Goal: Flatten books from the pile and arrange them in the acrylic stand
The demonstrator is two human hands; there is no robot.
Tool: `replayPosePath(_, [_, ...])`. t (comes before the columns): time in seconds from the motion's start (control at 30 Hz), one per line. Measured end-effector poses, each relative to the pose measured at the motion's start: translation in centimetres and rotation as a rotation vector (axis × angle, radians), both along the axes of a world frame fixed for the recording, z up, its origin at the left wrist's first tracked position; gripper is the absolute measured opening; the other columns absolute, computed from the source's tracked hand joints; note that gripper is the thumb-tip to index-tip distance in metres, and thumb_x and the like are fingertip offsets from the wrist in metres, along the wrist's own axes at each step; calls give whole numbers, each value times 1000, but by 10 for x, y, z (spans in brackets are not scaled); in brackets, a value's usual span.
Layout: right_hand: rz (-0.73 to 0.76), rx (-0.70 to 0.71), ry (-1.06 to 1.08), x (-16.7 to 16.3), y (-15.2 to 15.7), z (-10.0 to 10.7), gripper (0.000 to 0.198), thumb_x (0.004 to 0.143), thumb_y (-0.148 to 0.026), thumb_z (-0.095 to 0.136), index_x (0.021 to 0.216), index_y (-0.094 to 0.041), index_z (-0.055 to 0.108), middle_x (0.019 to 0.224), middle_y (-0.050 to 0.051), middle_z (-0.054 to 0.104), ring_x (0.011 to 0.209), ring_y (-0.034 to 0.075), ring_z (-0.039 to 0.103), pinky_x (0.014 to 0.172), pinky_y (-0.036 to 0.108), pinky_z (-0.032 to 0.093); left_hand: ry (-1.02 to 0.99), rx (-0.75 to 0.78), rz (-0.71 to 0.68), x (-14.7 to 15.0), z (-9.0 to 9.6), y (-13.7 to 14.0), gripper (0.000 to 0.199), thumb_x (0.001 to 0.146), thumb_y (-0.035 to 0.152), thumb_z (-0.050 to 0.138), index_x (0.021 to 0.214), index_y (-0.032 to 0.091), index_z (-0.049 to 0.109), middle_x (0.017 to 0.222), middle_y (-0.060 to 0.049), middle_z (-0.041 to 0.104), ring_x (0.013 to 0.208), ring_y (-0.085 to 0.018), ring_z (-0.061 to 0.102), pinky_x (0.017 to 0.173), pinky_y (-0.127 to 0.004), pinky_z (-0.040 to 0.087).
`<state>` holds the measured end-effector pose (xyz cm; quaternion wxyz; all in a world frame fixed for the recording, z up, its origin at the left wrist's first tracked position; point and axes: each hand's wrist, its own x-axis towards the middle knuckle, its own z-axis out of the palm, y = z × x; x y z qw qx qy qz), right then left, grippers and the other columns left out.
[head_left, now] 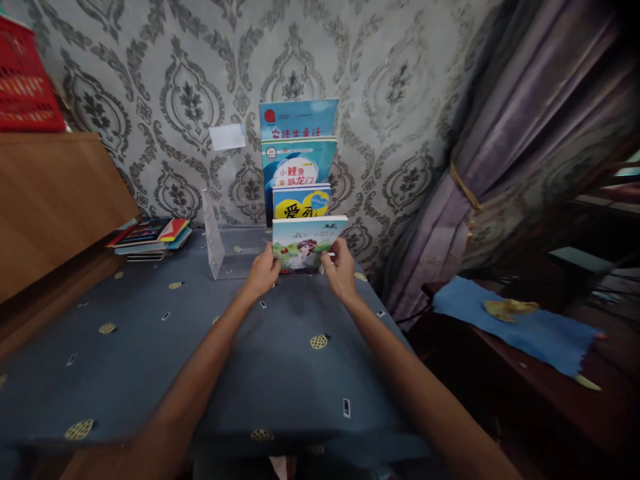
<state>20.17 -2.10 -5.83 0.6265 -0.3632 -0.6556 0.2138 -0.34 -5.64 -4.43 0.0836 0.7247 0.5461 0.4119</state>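
Both hands grip one book (303,252) with a green meadow and a figure on its cover, held upright by its sides. My left hand (264,270) is closed on its left edge, and my right hand (341,267) on its right edge. Behind it, in rising steps, stand a blue-and-yellow book (301,200), a teal book (300,157) with a white circle, and a light blue book (299,119) at the back. A clear acrylic book stand (214,243) shows to their left; the book covers its right part.
A pile of books (153,235) lies at the back left, by a wooden cabinet (55,207) bearing a red basket (27,80). The patterned tablecloth (165,360) covers the table. At right hang purple curtains (450,200), with a blue cloth (515,327) on a dark surface.
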Motion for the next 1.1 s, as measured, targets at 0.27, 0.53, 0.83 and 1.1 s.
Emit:
replayPosePath(0.27, [16, 130, 24, -5, 26, 19, 14, 87, -27, 51, 101, -23, 54, 90, 3, 66, 83, 20, 63, 74, 33, 51, -92, 169, 28, -5, 8, 25, 22, 89, 13, 47, 109, 22, 49, 99, -7, 67, 94, -23, 65, 85, -36, 50])
replayPosePath(0.53, [5, 107, 13, 2, 31, 14, 15, 86, -27, 52, 101, -23, 55, 92, 4, 68, 82, 20, 64, 74, 35, 52, -52, 178, 21, -2, 8, 28, 16, 91, 13, 47, 105, 20, 50, 99, -8, 67, 93, -24, 66, 85, -37, 52])
replayPosePath(0.83, [-53, 87, -100, 8, 33, 5, 19, 86, -24, 50, 103, -22, 57, 92, 5, 69, 81, 21, 65, 73, 36, 54, 103, 77, 122, -1, 4, 27, 8, 92, 16, 50, 98, 19, 54, 99, -10, 68, 96, -25, 66, 87, -38, 52])
replayPosePath(1.1, [-177, 120, -152, 4, 36, -10, 23, 87, -23, 49, 107, -21, 60, 103, 10, 67, 91, 25, 64, 78, 40, 56, 200, -9, 179, 3, 2, 23, 14, 95, 17, 49, 107, 16, 57, 108, -14, 70, 103, -28, 66, 90, -39, 50])
